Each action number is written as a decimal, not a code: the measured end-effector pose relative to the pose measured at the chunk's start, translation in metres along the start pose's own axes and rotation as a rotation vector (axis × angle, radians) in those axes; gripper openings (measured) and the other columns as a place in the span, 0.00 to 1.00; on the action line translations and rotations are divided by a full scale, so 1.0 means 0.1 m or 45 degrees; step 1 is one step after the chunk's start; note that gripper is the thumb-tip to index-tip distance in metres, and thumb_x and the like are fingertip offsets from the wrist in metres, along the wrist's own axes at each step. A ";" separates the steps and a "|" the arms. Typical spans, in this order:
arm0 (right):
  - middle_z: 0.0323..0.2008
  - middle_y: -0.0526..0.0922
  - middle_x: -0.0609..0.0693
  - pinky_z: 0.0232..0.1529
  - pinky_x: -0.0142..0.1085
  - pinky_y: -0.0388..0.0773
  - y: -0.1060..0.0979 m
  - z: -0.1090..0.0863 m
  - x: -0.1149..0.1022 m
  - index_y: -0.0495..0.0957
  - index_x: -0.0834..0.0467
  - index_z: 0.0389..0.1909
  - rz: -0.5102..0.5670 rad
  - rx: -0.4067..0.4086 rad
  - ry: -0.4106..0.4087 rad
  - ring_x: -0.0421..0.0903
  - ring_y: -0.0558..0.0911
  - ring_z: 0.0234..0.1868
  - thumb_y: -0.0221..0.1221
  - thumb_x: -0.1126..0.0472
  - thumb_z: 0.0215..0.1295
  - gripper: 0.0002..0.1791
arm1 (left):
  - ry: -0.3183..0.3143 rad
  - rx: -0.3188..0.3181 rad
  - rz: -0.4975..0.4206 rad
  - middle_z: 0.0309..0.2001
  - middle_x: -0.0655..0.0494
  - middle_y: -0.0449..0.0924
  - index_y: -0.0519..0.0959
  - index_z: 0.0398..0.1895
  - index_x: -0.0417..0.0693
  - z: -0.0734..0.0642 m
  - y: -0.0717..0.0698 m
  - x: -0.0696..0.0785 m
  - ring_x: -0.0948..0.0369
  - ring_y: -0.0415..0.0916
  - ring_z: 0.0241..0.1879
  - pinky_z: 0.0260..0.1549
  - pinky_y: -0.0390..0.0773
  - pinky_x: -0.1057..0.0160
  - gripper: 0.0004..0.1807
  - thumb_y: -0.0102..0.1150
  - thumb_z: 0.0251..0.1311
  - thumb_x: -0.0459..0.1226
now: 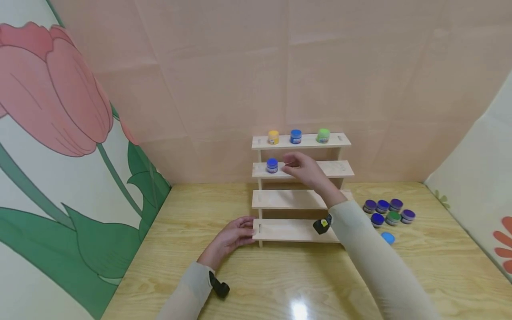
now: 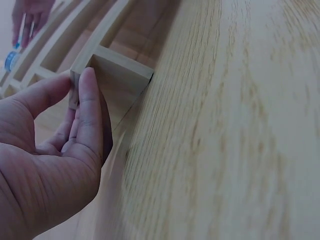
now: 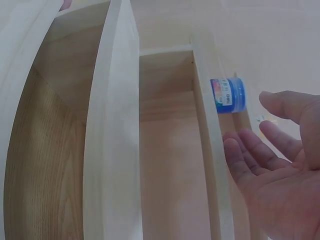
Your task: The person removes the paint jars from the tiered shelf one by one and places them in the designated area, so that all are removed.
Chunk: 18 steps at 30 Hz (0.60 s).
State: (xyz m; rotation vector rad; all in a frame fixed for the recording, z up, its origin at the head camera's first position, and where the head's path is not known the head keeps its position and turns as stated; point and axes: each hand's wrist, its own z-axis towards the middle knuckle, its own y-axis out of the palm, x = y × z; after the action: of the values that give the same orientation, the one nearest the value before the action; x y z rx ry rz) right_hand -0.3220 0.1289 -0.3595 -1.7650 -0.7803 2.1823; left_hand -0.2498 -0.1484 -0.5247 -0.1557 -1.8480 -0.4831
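Observation:
A pale wooden rack with stepped shelves (image 1: 296, 230) stands on the table. My left hand (image 1: 234, 235) pinches the left end of its lowest shelf between thumb and fingers, as the left wrist view shows up close at the shelf end (image 2: 75, 82). On the second shelf from the top sits a small blue lidded jar (image 1: 272, 166), its label facing out in the right wrist view (image 3: 229, 95). Just right of that jar is my right hand (image 1: 306, 169), fingers spread and slightly bent, holding nothing. A gap shows between thumb and jar.
Yellow (image 1: 274, 137), blue (image 1: 296, 136) and light green (image 1: 323, 136) jars line the top shelf. Right of the rack, several purple and dark blue jars (image 1: 377, 220) stand with a green one (image 1: 394, 218). A light blue lid (image 1: 388, 238) shows partly behind the right sleeve.

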 end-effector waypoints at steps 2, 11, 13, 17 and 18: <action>0.62 0.77 0.60 0.64 0.52 0.76 0.03 0.03 -0.01 0.70 0.62 0.68 -0.001 0.000 -0.004 0.58 0.76 0.63 0.61 0.58 0.73 0.26 | 0.001 0.000 0.010 0.60 0.44 0.73 0.63 0.73 0.35 0.00 0.00 0.00 0.58 0.81 0.41 0.39 0.86 0.64 0.33 0.58 0.65 0.25; 0.62 0.77 0.59 0.64 0.51 0.76 0.13 0.14 -0.03 0.70 0.61 0.67 -0.024 -0.005 -0.018 0.57 0.76 0.63 0.62 0.57 0.72 0.27 | -0.003 -0.001 0.004 0.59 0.45 0.73 0.63 0.73 0.35 0.00 -0.01 0.00 0.58 0.81 0.41 0.39 0.86 0.64 0.33 0.59 0.65 0.25; 0.62 0.77 0.59 0.64 0.51 0.76 0.15 0.15 -0.04 0.70 0.61 0.67 -0.023 -0.007 -0.018 0.57 0.76 0.63 0.63 0.57 0.71 0.27 | -0.003 -0.002 0.004 0.59 0.45 0.74 0.63 0.73 0.35 0.00 -0.01 0.00 0.58 0.81 0.41 0.39 0.86 0.64 0.33 0.59 0.65 0.25; 0.61 0.77 0.58 0.64 0.51 0.76 0.18 0.19 -0.06 0.70 0.61 0.67 -0.019 -0.009 -0.020 0.57 0.76 0.63 0.64 0.57 0.70 0.28 | -0.003 -0.004 -0.002 0.59 0.45 0.74 0.63 0.73 0.35 0.00 -0.01 0.00 0.58 0.81 0.40 0.38 0.86 0.64 0.33 0.59 0.65 0.25; 0.61 0.77 0.59 0.64 0.51 0.76 0.19 0.19 -0.07 0.70 0.61 0.67 -0.019 -0.009 -0.024 0.57 0.76 0.62 0.65 0.57 0.70 0.28 | -0.003 -0.005 -0.002 0.59 0.45 0.74 0.63 0.73 0.35 0.00 -0.01 0.00 0.58 0.81 0.40 0.38 0.86 0.64 0.33 0.59 0.65 0.25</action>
State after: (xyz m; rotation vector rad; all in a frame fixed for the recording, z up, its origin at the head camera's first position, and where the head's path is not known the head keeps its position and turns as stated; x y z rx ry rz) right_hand -0.3361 0.1046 -0.3617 -1.7391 -0.8041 2.1923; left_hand -0.2501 -0.1494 -0.5248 -0.1576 -1.8497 -0.4878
